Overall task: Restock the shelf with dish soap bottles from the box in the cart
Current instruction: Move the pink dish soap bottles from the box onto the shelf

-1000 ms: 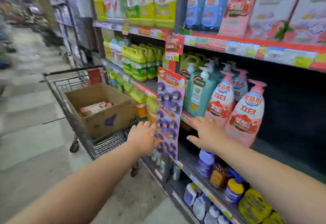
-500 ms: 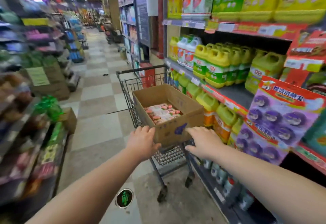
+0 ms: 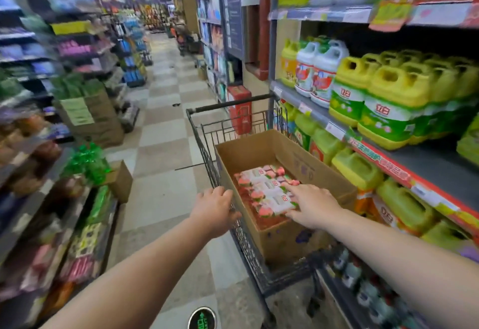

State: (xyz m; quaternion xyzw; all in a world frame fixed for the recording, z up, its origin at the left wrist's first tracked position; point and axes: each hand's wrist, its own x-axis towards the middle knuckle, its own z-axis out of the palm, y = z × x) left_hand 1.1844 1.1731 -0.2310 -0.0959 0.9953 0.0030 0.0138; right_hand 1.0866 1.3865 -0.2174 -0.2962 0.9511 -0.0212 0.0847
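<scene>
A brown cardboard box (image 3: pixel 308 165) sits in a wire shopping cart (image 3: pixel 204 147) next to the shelf (image 3: pixel 427 160) on the right. Several pink-and-white dish soap bottles (image 3: pixel 261 188) lie flat in the bottom of the box. My right hand (image 3: pixel 313 207) reaches into the box with fingers spread and straight, and its fingertips lie on the bottles. Over the cart's left rim, by the near-left corner of the box, my left hand (image 3: pixel 215 212) hovers with fingers loosely curled and nothing in it. I cannot tell whether it touches the rim.
Yellow-and-green detergent jugs (image 3: pixel 388 100) fill the right-hand shelves, with white jugs (image 3: pixel 318 75) beyond them. The cart handle (image 3: pixel 228 104) is at its far end. Cardboard boxes (image 3: pixel 93 119) and low displays line the aisle's left side. A checkered floor (image 3: pixel 166 126) runs ahead.
My view turned left from the shelf of pink bottles to the cart. Both hands travelled to it, and the right hand went from the box's front edge down onto the bottles.
</scene>
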